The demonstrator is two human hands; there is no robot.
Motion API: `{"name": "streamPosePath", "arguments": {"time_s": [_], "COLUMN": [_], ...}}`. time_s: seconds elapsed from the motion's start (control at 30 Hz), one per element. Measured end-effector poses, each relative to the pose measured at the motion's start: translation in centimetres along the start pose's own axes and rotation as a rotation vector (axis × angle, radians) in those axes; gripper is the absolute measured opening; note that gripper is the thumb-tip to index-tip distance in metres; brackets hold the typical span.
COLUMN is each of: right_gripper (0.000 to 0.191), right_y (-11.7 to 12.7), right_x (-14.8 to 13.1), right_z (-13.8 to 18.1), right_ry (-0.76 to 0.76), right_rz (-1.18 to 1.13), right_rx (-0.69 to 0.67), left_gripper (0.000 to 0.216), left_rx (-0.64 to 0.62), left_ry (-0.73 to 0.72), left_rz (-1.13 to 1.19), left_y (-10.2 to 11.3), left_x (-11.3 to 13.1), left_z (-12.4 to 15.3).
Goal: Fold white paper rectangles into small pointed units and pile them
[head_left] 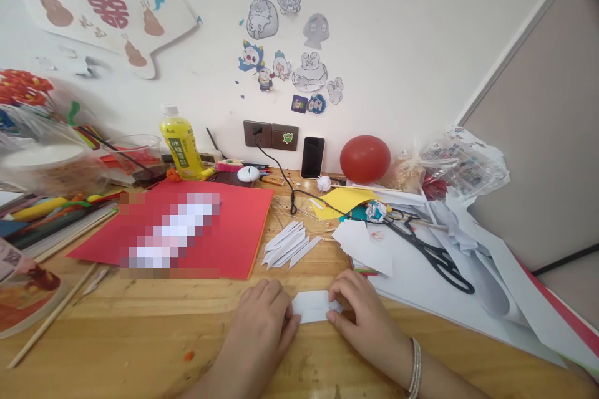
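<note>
Both hands rest on the wooden table (140, 336) at its near edge, pinching a small folded white paper piece (312, 305) between them. My left hand (262, 324) presses the paper's left end with curled fingers. My right hand (365, 318), with a bracelet at the wrist, holds the right end between thumb and fingers. Just beyond the hands lies a small fan of several folded white paper strips (287, 243).
A red paper sheet (234, 224) lies at centre left. Black scissors (430, 252) rest on white sheets (412, 280) at the right. Along the wall stand a yellow bottle (180, 146), a phone (312, 157), a red balloon (365, 159) and a plastic bag (458, 162). Sticks and craft clutter fill the left.
</note>
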State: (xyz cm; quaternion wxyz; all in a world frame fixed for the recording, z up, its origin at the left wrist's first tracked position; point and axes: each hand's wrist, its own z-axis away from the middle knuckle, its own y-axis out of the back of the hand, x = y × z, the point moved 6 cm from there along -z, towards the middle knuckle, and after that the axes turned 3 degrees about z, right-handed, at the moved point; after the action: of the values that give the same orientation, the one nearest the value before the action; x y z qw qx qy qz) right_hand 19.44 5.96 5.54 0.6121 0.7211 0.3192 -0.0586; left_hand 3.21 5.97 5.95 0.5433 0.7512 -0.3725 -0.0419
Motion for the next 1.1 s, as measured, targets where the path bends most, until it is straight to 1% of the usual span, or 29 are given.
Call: {"name": "streamPosePath", "arguments": {"time_s": [0.07, 0.13, 0.17, 0.2, 0.23, 0.27, 0.3, 0.33, 0.43, 0.53, 0.77, 0.97, 1.03, 1.1], "right_gripper": [0.018, 0.01, 0.011, 0.011, 0.008, 0.006, 0.012, 0.017, 0.026, 0.029, 0.032, 0.038, 0.041, 0.04], "right_y": [-0.4, -0.6, -0.6, -0.5, -0.2, 0.0, 0.4, 1.0, 2.2, 2.4, 2.6, 2.6, 2.4, 2.2], "right_x": [-0.6, -0.8, -0.8, -1.0, -1.3, -1.8, -2.4, -2.6, -2.1, -1.7, -1.1, 0.1, 0.5, 0.6], "right_z": [0.2, 0.3, 0.4, 0.4, 0.5, 0.6, 0.8, 0.9, 0.9, 0.9, 0.8, 0.5, 0.5, 0.4], "right_ry": [0.061, 0.056, 0.048, 0.072, 0.125, 0.221, 0.349, 0.406, 0.45, 0.508, 0.512, 0.425, 0.425, 0.428], "right_rz": [0.051, 0.084, 0.092, 0.105, 0.126, 0.161, 0.209, 0.233, 0.238, 0.234, 0.201, 0.118, 0.087, 0.062], "right_rx": [0.006, 0.02, 0.026, 0.023, 0.018, -0.001, -0.011, -0.002, -0.035, -0.087, -0.174, -0.249, -0.277, -0.294], "left_gripper": [0.016, 0.016, 0.015, 0.015, 0.014, 0.014, 0.014, 0.015, 0.016, 0.015, 0.017, 0.017, 0.018, 0.018], "left_rx": [0.006, 0.01, 0.008, 0.005, 0.002, -0.003, -0.007, -0.011, -0.022, -0.034, -0.064, -0.112, -0.097, -0.051], "left_ry": [0.017, 0.03, 0.037, 0.044, 0.051, 0.057, 0.062, 0.066, 0.074, 0.083, 0.092, 0.114, 0.085, -0.011], "left_rz": [-0.008, -0.008, -0.006, -0.002, 0.003, 0.008, 0.015, 0.022, 0.041, 0.052, 0.059, 0.027, -0.001, -0.061], "left_y": [0.0, 0.0, 0.0, 0.0, 0.0, 0.0, 0.0, 0.1, 0.1, 0.1, 0.0, 0.0, 0.2, 0.3], "left_x": [-0.2, -0.3, -0.4, -0.5, -0.5, -0.6, -0.7, -0.8, -1.0, -1.3, -1.5, -2.1, -2.2, -1.7], "left_z": [0.0, -0.1, -0.1, -0.1, -0.2, -0.2, -0.3, -0.3, -0.3, -0.3, -0.3, -0.1, -0.1, 0.0]}}
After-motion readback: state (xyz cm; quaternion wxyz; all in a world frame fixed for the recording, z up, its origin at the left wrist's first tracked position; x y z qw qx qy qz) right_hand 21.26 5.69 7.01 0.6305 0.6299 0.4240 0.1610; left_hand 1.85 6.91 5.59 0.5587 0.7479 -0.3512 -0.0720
